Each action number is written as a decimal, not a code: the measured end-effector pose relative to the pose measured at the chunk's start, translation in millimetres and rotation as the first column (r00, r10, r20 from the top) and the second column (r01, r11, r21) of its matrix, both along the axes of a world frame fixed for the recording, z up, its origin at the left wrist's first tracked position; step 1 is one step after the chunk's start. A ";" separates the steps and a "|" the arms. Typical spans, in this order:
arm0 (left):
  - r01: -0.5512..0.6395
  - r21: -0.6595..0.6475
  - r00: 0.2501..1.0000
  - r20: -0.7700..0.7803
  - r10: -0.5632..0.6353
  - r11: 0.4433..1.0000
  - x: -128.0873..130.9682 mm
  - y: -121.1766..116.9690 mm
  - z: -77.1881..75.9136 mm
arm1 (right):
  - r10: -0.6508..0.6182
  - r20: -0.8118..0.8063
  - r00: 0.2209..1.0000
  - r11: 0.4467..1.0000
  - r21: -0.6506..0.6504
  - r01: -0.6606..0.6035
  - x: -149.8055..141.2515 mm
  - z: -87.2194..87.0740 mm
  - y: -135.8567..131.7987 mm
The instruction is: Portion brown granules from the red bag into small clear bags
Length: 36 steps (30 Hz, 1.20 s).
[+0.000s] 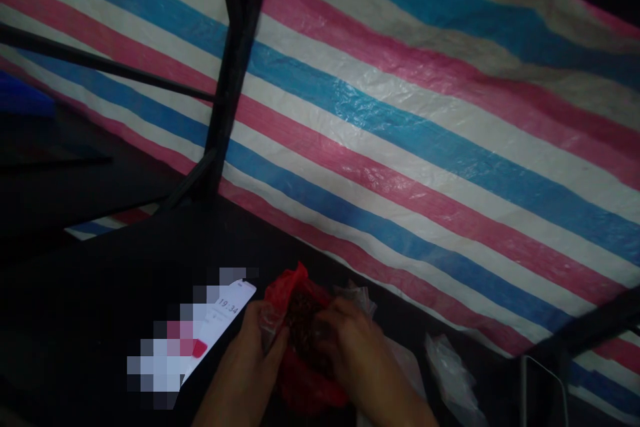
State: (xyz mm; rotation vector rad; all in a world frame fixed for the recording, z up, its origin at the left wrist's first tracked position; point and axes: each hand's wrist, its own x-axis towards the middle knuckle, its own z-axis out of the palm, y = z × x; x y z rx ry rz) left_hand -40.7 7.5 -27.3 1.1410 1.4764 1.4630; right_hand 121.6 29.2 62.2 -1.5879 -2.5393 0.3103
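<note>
A red plastic bag [320, 393] lies with its mouth spread, low in the middle of the head view. Small dark brown pieces [303, 323] fill it; their kind is too dim to tell. On the bag's left side, my left hand [255, 347] has thumb and fingers closed around a bit of clear plastic [270, 317], which looks like a small bag. My right hand [350, 343] reaches in from the right, its fingers bent down into the dark pieces. Its fingertips are hidden, so what they pinch does not show.
A lit phone [220, 320], partly pixelated, lies left of my left hand on the dark table [120, 287]. Crumpled clear plastic [453, 373] lies at the right. Behind stand a striped tarp [400, 167] and a dark metal frame [225, 87].
</note>
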 end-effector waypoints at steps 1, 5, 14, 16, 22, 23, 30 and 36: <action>-0.013 -0.010 1.000 0.003 0.013 1.000 -1.5 1.3 1.6 | -0.040 0.051 0.998 0.999 0.033 0.038 1.4 1.1 5.5; -0.014 -0.043 0.999 0.033 0.016 0.999 -1.5 5.6 7.7 | -0.098 0.117 0.988 0.993 0.072 0.090 -1.2 -2.1 24.0; 0.066 -0.009 0.961 0.269 -0.061 0.998 6.9 11.4 6.6 | -0.027 -0.024 0.999 0.999 -0.018 0.027 -10.4 -14.3 29.0; 0.049 -0.014 0.957 0.286 -0.043 0.999 5.1 12.8 4.1 | -0.036 -0.076 0.996 0.999 -0.034 0.034 -8.5 -17.2 29.0; 0.013 -0.033 0.956 0.295 -0.003 0.999 -2.2 9.3 8.8 | -0.127 -0.232 0.964 0.991 -0.072 0.113 -4.7 -28.3 29.1; 0.020 -0.036 0.955 0.295 -0.008 0.999 -2.8 7.7 11.2 | -0.144 -0.256 0.956 0.989 -0.079 0.127 -5.0 -29.8 28.7; 0.056 -0.021 0.962 0.269 -0.048 0.998 -2.2 9.2 10.8 | -0.220 -0.450 0.865 0.971 -0.185 0.151 -9.3 -36.6 24.2; 0.093 0.053 0.986 0.137 -0.100 0.994 -0.7 11.7 -0.6 | -0.247 -0.601 0.760 0.955 -0.283 0.086 -0.3 -36.1 27.8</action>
